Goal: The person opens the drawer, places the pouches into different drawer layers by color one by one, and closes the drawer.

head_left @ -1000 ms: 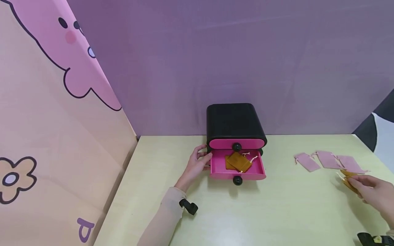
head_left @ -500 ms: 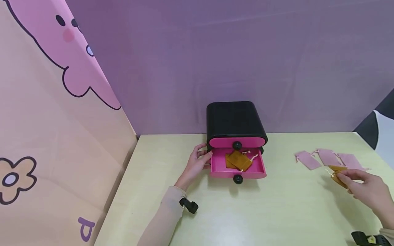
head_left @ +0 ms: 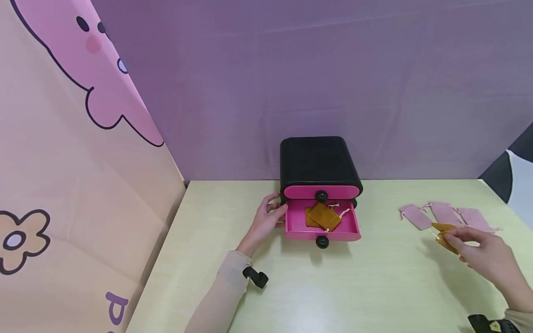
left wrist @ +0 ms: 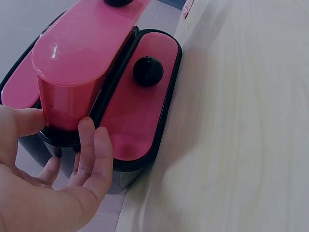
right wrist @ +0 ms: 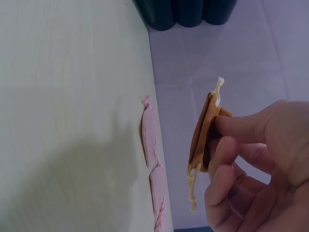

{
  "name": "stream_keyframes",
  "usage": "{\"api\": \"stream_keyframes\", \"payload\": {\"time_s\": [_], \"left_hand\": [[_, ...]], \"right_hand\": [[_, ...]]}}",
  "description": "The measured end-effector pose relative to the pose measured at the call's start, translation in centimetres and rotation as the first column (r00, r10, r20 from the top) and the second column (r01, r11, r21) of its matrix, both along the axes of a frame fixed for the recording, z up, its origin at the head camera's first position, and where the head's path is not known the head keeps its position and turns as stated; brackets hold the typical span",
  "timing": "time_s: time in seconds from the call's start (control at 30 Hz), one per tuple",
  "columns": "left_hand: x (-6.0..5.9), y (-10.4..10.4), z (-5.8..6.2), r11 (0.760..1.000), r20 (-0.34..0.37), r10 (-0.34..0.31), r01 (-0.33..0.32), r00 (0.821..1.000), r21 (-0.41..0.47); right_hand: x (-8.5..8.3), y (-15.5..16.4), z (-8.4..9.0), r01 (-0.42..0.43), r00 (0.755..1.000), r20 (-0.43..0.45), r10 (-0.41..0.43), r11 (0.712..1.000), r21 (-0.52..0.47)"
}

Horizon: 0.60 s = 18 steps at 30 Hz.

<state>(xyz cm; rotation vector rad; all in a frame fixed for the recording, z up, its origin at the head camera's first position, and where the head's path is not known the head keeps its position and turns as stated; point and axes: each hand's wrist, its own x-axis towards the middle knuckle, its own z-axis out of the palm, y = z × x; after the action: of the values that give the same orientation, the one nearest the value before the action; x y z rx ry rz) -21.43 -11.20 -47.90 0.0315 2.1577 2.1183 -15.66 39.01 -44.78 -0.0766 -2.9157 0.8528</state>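
Observation:
A black mini drawer cabinet (head_left: 318, 162) with pink fronts has its middle drawer (head_left: 291, 217) pulled out. In that drawer lie mustard-brown drawstring pouches (head_left: 326, 216) with cream cords, partly overlapping. My left hand (head_left: 261, 226) holds the drawer's left side wall; in the left wrist view the thumb touches one edge and the fingertips the other. Over the table at the right, my right hand (head_left: 483, 254) pinches mustard drawstring pouch material (right wrist: 205, 130) between thumb and fingers. Whether this is one folded pouch or two, I cannot tell.
Several pink drawstring pouches (head_left: 443, 215) lie in a row on the right of the pale wood table (head_left: 358, 296), just behind the right hand. The purple backdrop (head_left: 233, 101) stands behind the table; a printed cartoon panel (head_left: 83, 185) borders its left.
My right hand has moved left with the mustard pouch material, past the front of the pink pouches. The left hand keeps its place on the drawer, and the drawer stays pulled out.

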Motion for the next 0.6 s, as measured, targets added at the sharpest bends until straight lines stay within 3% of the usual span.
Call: {"api": "stream_keyframes", "payload": {"time_s": [0.3, 0.6], "left_hand": [[0.0, 0.1, 0.0, 1.000, -0.002, -0.007, 0.007, 1.000, 0.005], [0.0, 0.1, -0.1, 1.000, 0.006, 0.002, -0.002, 1.000, 0.005]], "right_hand": [[0.2, -1.9, 0.2, -0.040, 0.999, -0.018, 0.040, 0.999, -0.010], [0.2, -4.0, 0.5, -0.083, 0.996, -0.019, 0.082, 0.993, -0.085]]}}
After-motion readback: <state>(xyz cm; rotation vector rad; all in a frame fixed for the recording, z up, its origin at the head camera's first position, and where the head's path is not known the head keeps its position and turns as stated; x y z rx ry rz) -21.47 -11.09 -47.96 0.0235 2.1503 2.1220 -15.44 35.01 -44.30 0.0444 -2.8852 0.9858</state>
